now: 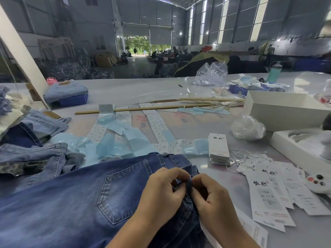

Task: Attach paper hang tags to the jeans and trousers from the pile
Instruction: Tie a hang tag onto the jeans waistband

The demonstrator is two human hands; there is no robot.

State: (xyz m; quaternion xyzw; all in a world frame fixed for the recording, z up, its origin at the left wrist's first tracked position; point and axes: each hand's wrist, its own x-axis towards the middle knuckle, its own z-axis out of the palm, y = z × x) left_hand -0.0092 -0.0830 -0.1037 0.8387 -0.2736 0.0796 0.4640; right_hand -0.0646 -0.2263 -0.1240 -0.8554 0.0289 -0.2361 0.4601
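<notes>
The dark blue jeans [75,192] lie flat across the lower left and centre of the frame, back pocket up. At their right edge, in the lower centre, I pinch a belt loop [189,185] between both hands: my left hand [161,192] has its fingers curled onto the loop from the left, my right hand [209,197] curls in from the right, fingertips almost meeting. A white paper tag [250,228] pokes out under my right wrist. To the right, loose hang tags [268,197] fan out over the table [111,88], with a neat stack of tags [218,145] just above them and a tangle of white strings [241,155] between. Above the jeans, strips of size stickers [157,122] and blue backing paper [125,138] cover the middle. Lighter jeans [35,158] pile up at the left edge. A white box [286,110] sits at the upper right.
</notes>
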